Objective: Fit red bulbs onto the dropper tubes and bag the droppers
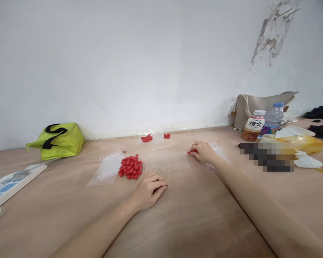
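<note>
A row of thin clear tubes (165,162), like glass droppers, lies side by side across the middle of the table. At its right end, my right hand (203,152) has its fingers closed on a red rubber bulb (194,151), partly hidden by them. My left hand (150,191) rests on the table just in front of the row, fingers curled and thumb and fingertips close together, nothing visible in them. A heap of red rubber bulbs (130,167) sits at the row's left end. Behind the row lie smaller groups of red bulbs (146,138).
Clear plastic bags (107,168) lie left of the heap, others (219,152) beneath my right forearm. A yellow-green bag (61,141) and a power strip (18,184) are on the left. On the right stand a brown drink bottle (253,125), a water bottle (275,115) and a beige bag (269,100).
</note>
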Tool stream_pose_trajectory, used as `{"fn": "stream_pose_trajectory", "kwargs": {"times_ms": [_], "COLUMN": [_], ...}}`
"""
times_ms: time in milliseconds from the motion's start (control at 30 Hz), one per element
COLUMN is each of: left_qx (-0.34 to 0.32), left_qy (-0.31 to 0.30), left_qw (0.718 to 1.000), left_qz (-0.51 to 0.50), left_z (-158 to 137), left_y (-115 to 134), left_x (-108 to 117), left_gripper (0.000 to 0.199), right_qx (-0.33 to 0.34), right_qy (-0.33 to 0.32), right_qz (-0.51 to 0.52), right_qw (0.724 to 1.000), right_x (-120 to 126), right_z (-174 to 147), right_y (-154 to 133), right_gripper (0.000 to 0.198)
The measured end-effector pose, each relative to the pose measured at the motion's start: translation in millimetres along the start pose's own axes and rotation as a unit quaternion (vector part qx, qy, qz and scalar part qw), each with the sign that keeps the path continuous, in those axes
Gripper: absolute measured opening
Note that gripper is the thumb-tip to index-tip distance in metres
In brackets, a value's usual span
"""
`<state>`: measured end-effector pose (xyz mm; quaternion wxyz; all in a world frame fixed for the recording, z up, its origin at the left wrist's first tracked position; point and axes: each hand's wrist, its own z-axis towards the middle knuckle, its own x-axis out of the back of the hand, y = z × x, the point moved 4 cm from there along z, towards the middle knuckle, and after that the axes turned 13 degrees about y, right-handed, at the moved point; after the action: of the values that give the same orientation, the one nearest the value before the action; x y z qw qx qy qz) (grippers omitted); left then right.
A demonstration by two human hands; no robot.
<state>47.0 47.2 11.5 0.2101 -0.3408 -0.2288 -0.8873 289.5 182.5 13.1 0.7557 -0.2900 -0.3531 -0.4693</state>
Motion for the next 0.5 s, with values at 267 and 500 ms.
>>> {"fn": "stream_pose_trajectory", "kwargs": {"times_ms": [267, 500], "left_qx": [0.005, 0.008], "left_qy": [-0.006, -0.010], "left_qw": [1.000, 1.000], "left_qz": [0.004, 0.003], "left_z": [0, 0], "left_y": [-1, -2], "left_x": [0, -1], "left_gripper": [0.021, 0.021], "right_qx": [-0.115, -0.193], "right_qy": [0.019, 0.153], "right_qz": [0.193, 0.234], "right_qw": [0.974, 0.941], "right_x": [-3, 8], "right_z": [1, 7], "right_y": [8, 8], "right_gripper": [0.019, 0.024]}}
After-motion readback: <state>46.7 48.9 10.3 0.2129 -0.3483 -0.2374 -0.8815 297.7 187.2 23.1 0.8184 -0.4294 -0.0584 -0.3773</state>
